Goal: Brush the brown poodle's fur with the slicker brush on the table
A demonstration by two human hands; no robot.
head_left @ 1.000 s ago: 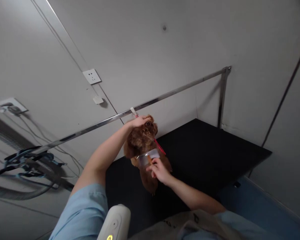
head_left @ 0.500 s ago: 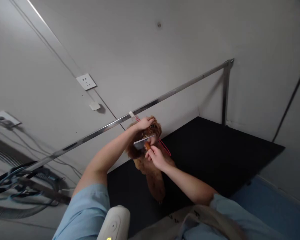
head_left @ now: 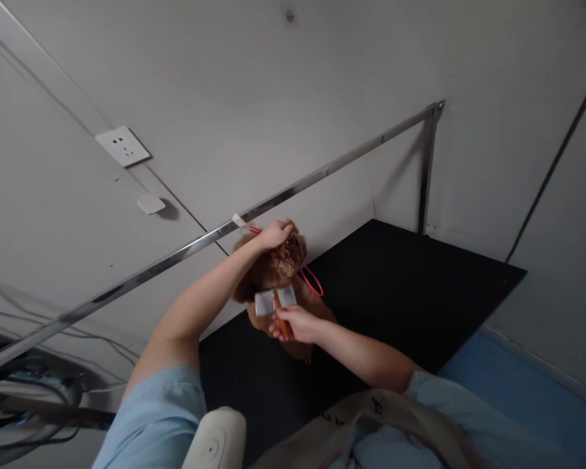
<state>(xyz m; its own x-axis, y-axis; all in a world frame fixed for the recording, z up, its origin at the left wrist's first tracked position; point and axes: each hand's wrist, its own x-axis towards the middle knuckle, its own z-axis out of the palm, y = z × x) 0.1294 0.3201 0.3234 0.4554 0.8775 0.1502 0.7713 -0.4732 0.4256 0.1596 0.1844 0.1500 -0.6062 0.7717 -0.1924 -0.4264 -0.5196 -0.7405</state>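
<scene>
A curly brown dog (head_left: 289, 259) is on the black table top, its head raised close under a metal rail. My left hand (head_left: 276, 234) is closed on the top of its head, fingers in the fur. In my right hand (head_left: 293, 324) is a slicker brush (head_left: 286, 326), gripped by its orange-brown handle. The brush's wide pale head is turned toward me, just below the dog's chin; whether it touches the coat I cannot tell. A pink loop leash (head_left: 313, 281) hangs beside the dog's neck, and a white strap (head_left: 239, 221) joins the rail behind it.
The metal rail (head_left: 342, 166) runs along the wall side of the black table (head_left: 371, 293). A wall socket (head_left: 123, 146) is at upper left. Dark hoses and cables (head_left: 43, 384) crowd the lower left. A white rounded device (head_left: 217, 440) is close in front of me at the bottom.
My right hand has drawn the brush down from the dog's face and turned its wide head toward me. My left hand stays on the dog's head. The view has shifted slightly.
</scene>
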